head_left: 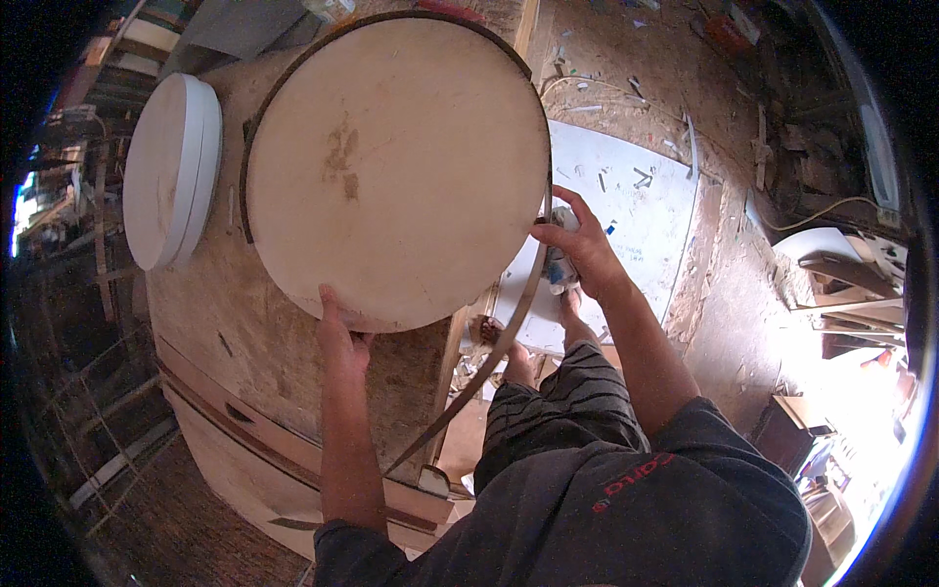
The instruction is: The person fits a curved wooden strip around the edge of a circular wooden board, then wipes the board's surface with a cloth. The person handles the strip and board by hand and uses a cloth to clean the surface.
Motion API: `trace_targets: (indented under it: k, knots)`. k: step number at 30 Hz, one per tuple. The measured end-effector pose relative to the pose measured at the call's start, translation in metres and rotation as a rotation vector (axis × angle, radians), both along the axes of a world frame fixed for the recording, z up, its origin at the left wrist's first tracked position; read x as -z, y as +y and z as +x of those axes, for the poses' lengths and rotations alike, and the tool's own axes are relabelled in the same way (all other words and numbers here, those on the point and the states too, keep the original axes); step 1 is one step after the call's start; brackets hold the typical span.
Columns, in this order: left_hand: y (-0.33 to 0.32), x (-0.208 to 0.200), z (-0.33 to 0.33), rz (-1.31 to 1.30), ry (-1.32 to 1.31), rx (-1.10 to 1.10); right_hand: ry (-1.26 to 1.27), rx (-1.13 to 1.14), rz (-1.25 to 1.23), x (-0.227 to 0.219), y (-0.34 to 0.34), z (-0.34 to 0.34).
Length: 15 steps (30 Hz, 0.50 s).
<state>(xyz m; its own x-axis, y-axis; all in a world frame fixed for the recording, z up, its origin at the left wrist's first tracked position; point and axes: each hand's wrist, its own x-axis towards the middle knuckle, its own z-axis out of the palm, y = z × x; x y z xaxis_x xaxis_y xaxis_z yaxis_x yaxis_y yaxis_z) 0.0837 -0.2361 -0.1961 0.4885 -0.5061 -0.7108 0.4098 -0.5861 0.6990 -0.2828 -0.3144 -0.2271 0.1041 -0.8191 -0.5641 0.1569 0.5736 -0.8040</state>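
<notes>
A large round wooden board (401, 225) lies in front of me, pale with a few brown smudges on its face. A thin dark edging strip (468, 386) runs round its far rim, and a loose length hangs from the right side down toward the lower left. My left hand (342, 338) grips the board's near edge, thumb on top and fingers beneath. At the right rim my right hand (579, 243) closes round a crumpled white and blue cloth (561, 266), its thumb against the strip. Part of the cloth is hidden under the fingers.
Two white-edged round boards (171, 176) are stacked at the left of the wooden workbench (284, 362). On the floor, a white sheet (626, 215) carries scattered scraps. Wood offcuts (851, 284) are piled at the right. A thin cord (822, 217) hangs there.
</notes>
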Motion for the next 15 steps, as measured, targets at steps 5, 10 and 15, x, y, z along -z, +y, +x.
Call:
trace_targets:
  k: [5,10,15]
  knots:
    - [0.003,0.007,-0.003,0.006,-0.004,-0.036,-0.102,0.084,0.013,-0.003,0.004,0.001]
    - [0.009,0.013,-0.004,-0.077,0.026,-0.071,-0.064,0.145,0.031,-0.005,0.006,-0.006]
    - [0.016,-0.010,0.003,-0.008,-0.334,0.001,-0.527,0.377,0.161,0.016,0.027,-0.058]
